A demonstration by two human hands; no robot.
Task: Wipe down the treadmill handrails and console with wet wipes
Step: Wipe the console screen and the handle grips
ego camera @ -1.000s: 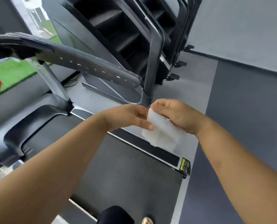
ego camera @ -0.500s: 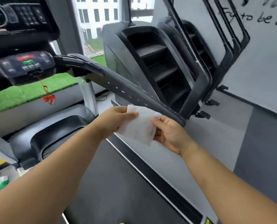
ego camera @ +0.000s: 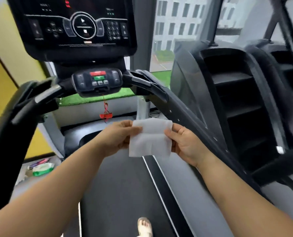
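A white wet wipe (ego camera: 150, 137) is stretched flat between my hands above the treadmill belt. My left hand (ego camera: 118, 136) pinches its left edge and my right hand (ego camera: 185, 144) pinches its right edge. Ahead stands the black treadmill console (ego camera: 79, 26) with a small control panel (ego camera: 97, 81) below it. The right handrail (ego camera: 185, 113) slopes down past my right hand, close behind the wipe. The left handrail (ego camera: 19, 106) curves down on the left, well away from both hands.
A green pack of wipes (ego camera: 42, 169) lies on the floor left of the treadmill. A red safety clip (ego camera: 106, 115) hangs under the control panel. A black stair machine (ego camera: 236, 100) stands close on the right. My sandalled foot (ego camera: 144, 226) is on the treadmill belt (ego camera: 118, 194).
The view has swung from the right side up to the console. The wipe, crumpled a second ago, is now spread open and held wide between both hands.
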